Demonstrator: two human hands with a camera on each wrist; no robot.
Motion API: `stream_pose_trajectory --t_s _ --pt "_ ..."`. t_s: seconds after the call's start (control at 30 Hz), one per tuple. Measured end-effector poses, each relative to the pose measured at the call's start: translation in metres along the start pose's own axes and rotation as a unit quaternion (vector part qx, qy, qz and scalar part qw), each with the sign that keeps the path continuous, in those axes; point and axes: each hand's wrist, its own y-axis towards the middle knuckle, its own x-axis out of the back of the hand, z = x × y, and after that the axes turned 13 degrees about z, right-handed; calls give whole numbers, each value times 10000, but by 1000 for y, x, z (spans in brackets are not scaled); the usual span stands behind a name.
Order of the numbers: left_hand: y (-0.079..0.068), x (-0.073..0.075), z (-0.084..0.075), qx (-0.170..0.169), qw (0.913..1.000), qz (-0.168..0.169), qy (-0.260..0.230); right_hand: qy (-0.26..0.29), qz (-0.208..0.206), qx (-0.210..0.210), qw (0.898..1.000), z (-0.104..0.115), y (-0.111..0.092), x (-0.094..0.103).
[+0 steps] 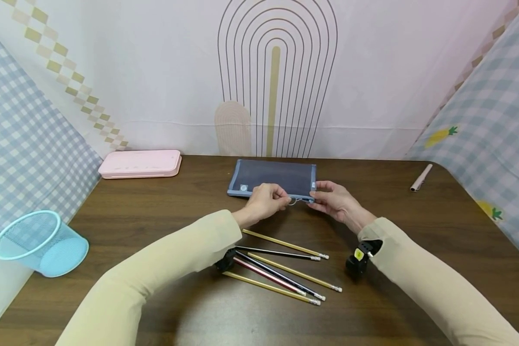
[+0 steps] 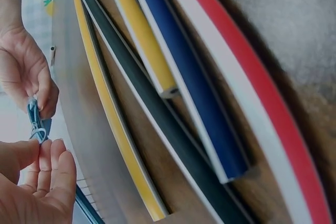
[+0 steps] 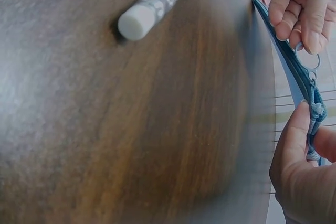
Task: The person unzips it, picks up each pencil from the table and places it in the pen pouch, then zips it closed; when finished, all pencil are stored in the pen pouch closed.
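A dark blue mesh zipper pouch (image 1: pixel 277 177) with lighter blue edging lies toward the back of the table, its near edge slightly raised. My left hand (image 1: pixel 265 201) pinches the ring pull (image 3: pixel 317 63) of its zipper between thumb and fingers. At the pouch's near right corner, my right hand (image 1: pixel 338 203) grips the zipper end between thumb and fingers. The slider sits close to that end in the right wrist view. Closer to me, several pencils lie loosely fanned: yellow (image 1: pixel 285 244), black (image 1: pixel 277 253), dark blue (image 1: pixel 285 278) and red-and-white (image 1: pixel 268 275). My left sleeve hides some of their ends.
A pink case (image 1: pixel 140 164) lies at the back left. On the left, a light blue mesh pen cup (image 1: pixel 62 250) rests tipped on its side. A pale pen (image 1: pixel 421 178) lies at the far right. Patterned cloth (image 1: pixel 168 96) borders the table's back and sides.
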Motion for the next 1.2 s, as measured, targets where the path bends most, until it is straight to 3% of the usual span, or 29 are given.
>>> stream_pose_trajectory --t_s 0.83,1.2 --pt "1 8 8 59 9975 15 -700 27 33 89 10000 5 -3 1" --pt "-2 20 15 136 9961 -80 -863 55 8 18 10000 6 -4 8"
